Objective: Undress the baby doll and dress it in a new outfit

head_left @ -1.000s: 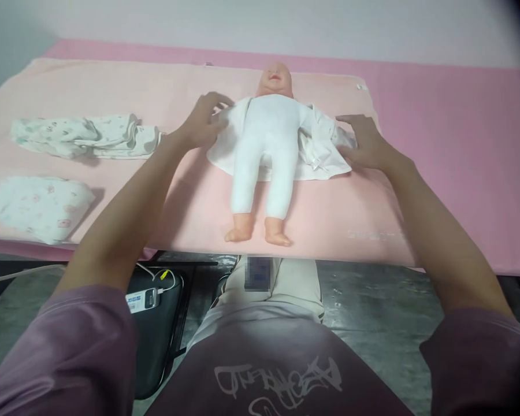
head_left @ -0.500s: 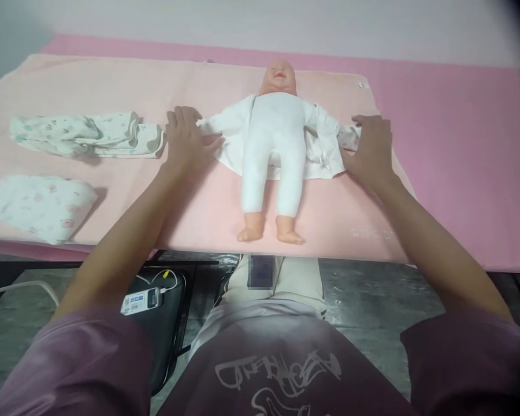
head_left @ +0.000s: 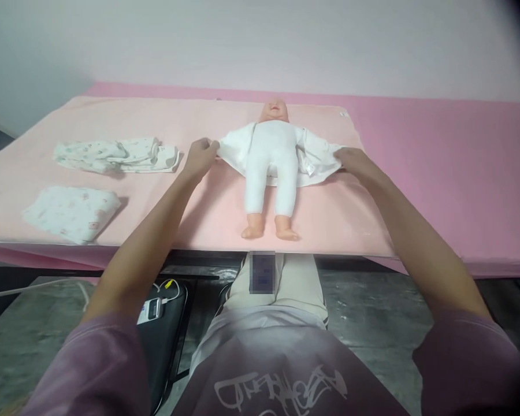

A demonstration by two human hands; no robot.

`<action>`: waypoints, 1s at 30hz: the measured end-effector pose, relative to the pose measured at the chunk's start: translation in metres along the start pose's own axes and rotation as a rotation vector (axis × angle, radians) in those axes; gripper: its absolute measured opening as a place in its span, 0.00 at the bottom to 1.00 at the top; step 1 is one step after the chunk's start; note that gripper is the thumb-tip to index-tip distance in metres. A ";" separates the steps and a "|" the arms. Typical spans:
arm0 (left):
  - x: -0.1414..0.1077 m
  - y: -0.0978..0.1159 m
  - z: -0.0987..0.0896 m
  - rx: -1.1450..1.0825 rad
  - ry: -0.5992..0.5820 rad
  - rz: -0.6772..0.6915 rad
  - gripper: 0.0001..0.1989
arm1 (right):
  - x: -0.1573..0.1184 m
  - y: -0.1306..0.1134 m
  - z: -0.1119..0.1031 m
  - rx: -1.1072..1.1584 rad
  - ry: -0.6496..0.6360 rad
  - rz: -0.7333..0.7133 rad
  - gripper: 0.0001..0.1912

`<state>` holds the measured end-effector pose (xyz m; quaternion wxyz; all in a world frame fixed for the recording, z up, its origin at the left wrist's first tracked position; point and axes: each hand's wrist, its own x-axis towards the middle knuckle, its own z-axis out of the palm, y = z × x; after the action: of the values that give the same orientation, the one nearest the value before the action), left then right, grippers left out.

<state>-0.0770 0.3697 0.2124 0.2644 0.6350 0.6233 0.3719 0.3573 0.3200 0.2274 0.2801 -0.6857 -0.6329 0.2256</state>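
A baby doll (head_left: 271, 156) with a white cloth body lies face up, its feet toward me. Its arms are inside a white patterned top (head_left: 318, 155), which is spread open beneath it. My left hand (head_left: 201, 156) is closed on the end of the sleeve at the left. At the right, my right hand (head_left: 351, 159) pinches the other sleeve end beside the top's edge. Both sleeves stretch outward from the doll's shoulders.
Left on the peach cloth (head_left: 156, 225) lie a long folded patterned garment (head_left: 117, 155) and a folded patterned bundle (head_left: 71, 212). Below the table edge, a white device with a cable (head_left: 151, 311) rests on a black seat (head_left: 162, 346).
Both hands have gone from spread fingers to closed on the sleeve ends. The sleeves now look straighter and pulled outward. The camera view has tilted up, showing more wall.
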 end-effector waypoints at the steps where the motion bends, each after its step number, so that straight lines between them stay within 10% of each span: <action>1: 0.001 0.013 0.010 -0.067 0.077 0.041 0.19 | 0.003 -0.013 0.002 0.069 0.072 -0.030 0.17; 3: 0.002 0.040 0.033 -0.114 0.154 0.158 0.20 | 0.005 -0.043 0.015 0.117 0.185 -0.143 0.14; 6: -0.008 0.072 0.061 0.001 -0.037 0.482 0.18 | -0.008 -0.082 0.043 0.053 0.099 -0.488 0.09; 11: -0.049 0.065 0.038 0.122 -0.377 0.796 0.15 | -0.051 -0.083 0.062 0.085 -0.249 -0.874 0.03; 16: -0.061 0.029 -0.001 -0.047 -0.311 0.690 0.11 | -0.058 -0.057 0.048 0.249 -0.242 -0.829 0.10; 26: -0.060 0.000 0.005 0.059 -0.355 0.719 0.08 | -0.041 -0.071 0.055 0.013 -0.234 -0.744 0.15; 30: -0.031 0.010 0.001 -0.025 -0.366 0.746 0.11 | 0.007 -0.064 0.043 0.053 0.033 -0.402 0.22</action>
<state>-0.0686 0.3385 0.2158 0.2257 0.8696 0.2887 0.3309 0.2819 0.3340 0.2391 0.3477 -0.5416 -0.7462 0.1703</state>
